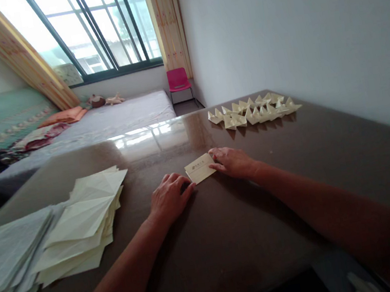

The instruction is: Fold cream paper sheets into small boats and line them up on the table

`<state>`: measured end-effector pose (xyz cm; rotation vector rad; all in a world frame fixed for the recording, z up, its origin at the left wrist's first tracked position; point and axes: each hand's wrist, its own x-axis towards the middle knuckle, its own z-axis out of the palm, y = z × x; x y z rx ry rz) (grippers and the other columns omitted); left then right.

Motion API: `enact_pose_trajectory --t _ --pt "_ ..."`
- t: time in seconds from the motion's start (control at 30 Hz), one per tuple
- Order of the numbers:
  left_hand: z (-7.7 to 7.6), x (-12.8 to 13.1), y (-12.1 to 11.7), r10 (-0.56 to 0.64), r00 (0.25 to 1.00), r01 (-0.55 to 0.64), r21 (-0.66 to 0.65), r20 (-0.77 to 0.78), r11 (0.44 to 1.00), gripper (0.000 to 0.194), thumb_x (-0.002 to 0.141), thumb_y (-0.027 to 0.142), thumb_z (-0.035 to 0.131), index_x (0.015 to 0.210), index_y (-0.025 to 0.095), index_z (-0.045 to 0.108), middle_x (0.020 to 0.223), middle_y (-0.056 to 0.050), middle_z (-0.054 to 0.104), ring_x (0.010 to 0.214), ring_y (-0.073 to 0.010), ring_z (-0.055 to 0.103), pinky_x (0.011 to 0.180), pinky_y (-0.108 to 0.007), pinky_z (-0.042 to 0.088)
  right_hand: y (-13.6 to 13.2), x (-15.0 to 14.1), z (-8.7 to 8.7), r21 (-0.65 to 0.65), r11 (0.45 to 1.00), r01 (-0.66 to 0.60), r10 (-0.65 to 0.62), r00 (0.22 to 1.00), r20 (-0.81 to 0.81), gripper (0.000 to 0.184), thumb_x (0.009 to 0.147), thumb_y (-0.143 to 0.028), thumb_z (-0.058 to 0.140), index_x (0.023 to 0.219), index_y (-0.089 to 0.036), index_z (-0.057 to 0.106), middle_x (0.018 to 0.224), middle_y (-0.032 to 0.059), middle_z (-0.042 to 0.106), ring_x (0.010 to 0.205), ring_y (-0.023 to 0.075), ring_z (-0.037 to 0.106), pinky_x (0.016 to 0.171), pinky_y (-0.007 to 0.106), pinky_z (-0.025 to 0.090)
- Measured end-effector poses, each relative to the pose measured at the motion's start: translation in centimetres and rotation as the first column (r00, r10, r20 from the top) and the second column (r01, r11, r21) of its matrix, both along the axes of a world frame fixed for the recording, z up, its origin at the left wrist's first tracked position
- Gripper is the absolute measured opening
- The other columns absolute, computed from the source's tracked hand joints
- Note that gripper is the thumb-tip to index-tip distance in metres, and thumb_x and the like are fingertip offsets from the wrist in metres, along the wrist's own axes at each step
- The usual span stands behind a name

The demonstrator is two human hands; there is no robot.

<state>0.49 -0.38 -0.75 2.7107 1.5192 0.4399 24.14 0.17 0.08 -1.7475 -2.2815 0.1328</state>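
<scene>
A person's right hand (232, 162) pinches the right edge of a small folded paper (201, 168) with printed marks above a brown table (210, 242), while the left hand (171, 196), fingers curled, meets its left corner, though its grip is hard to tell. Folded paper boats (254, 111) stand beyond; creased cream sheets (84, 218) lie left, beside a grayish stack (10, 256).

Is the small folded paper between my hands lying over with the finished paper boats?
No, the folded paper lies between the hands, nearer than the paper boats.
</scene>
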Motion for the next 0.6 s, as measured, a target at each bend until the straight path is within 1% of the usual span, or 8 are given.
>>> enact_pose_trajectory --t 0.1,0.17,0.23,0.3,0.37,0.43,0.53,0.6 --pt "-0.8 0.2 0.3 -0.021 0.996 0.021 -0.001 0.092 1.0 0.031 0.084 0.049 0.055 0.103 0.027 0.064 0.109 -0.002 0.063 0.106 -0.0229 0.053 0.083 -0.034 0.049 1.2 0.5 -1.2 -0.092 0.994 -0.052 0.026 0.963 -0.27 0.079 0.073 -0.036 0.072 0.14 -0.015 0.035 0.113 0.0102 0.064 0.09 0.02 0.062 0.075 0.028 0.047" --pt "-1.2 0.2 0.5 -0.057 0.987 0.053 0.03 0.149 0.998 0.031 0.082 0.044 0.06 0.107 0.025 0.063 0.113 -0.003 0.062 0.107 -0.0228 0.052 0.086 -0.035 0.049 1.7 0.6 -1.7 -0.082 0.991 -0.108 0.066 0.911 -0.406 0.082 0.068 -0.023 0.073 0.14 -0.015 0.036 0.107 0.0072 0.065 0.087 0.0174 0.061 0.077 0.027 0.047" --pt "-1.3 0.2 0.5 -0.156 0.972 0.145 0.075 0.177 0.987 0.023 0.085 0.037 0.058 0.104 0.025 0.064 0.113 -0.002 0.063 0.108 -0.0212 0.052 0.09 -0.035 0.047 2.0 0.6 -2.0 -0.027 0.989 -0.148 0.114 0.853 -0.509 0.064 0.068 -0.016 0.068 0.13 -0.018 0.051 0.104 0.0046 0.066 0.086 0.0164 0.06 0.078 0.027 0.047" --pt "-1.2 0.2 0.4 -0.268 0.951 0.251 0.12 0.155 0.96 0.016 0.088 0.032 0.053 0.096 0.026 0.067 0.114 -0.001 0.064 0.112 -0.0203 0.051 0.095 -0.035 0.044 2.2 0.7 -2.3 0.013 0.981 -0.192 0.165 0.804 -0.571 0.036 0.069 -0.015 0.064 0.104 -0.019 0.066 0.097 0.0027 0.066 0.084 0.0158 0.06 0.075 0.026 0.047" --pt "-1.1 0.2 0.1 -0.333 0.937 0.316 0.152 0.105 0.937 0.019 0.091 0.031 0.05 0.091 0.027 0.068 0.119 0.001 0.063 0.12 -0.0208 0.048 0.098 -0.037 0.041 2.4 0.8 -2.6 0.033 0.973 -0.229 0.203 0.773 -0.601 0.016 0.069 -0.013 0.059 0.08 -0.018 0.069 0.085 0.0017 0.067 0.078 0.0151 0.059 0.071 0.025 0.046" --pt "-0.9 0.4 -0.1 -0.349 0.935 0.335 0.172 0.062 0.926 0.02 0.092 0.033 0.049 0.093 0.027 0.069 0.123 0.001 0.062 0.123 -0.0215 0.047 0.099 -0.039 0.039 2.6 0.8 -3.0 0.06 0.964 -0.257 0.237 0.74 -0.63 0.014 0.068 -0.011 0.055 0.071 -0.017 0.067 0.079 0.0012 0.067 0.075 0.0145 0.06 0.071 0.025 0.046" --pt "-0.7 0.6 -0.5 -0.367 0.93 0.359 0.19 0.009 0.914 0.024 0.093 0.037 0.046 0.098 0.028 0.068 0.121 0.001 0.064 0.12 -0.0211 0.05 0.098 -0.039 0.037 2.8 0.8 -3.4 0.068 0.962 -0.266 0.24 0.699 -0.674 0.016 0.066 -0.009 0.052 0.071 -0.016 0.065 0.08 0.0013 0.069 0.074 0.0143 0.061 0.072 0.026 0.047" --pt "-0.6 0.8 -0.7 -0.383 0.923 0.381 0.193 -0.027 0.904 0.025 0.094 0.036 0.045 0.101 0.028 0.067 0.118 0.001 0.066 0.117 -0.0202 0.052 0.097 -0.038 0.037 2.8 0.7 -3.3 0.068 0.96 -0.271 0.25 0.723 -0.644 0.019 0.066 -0.006 0.05 0.072 -0.016 0.064 0.083 0.0022 0.07 0.074 0.0146 0.061 0.072 0.027 0.047"
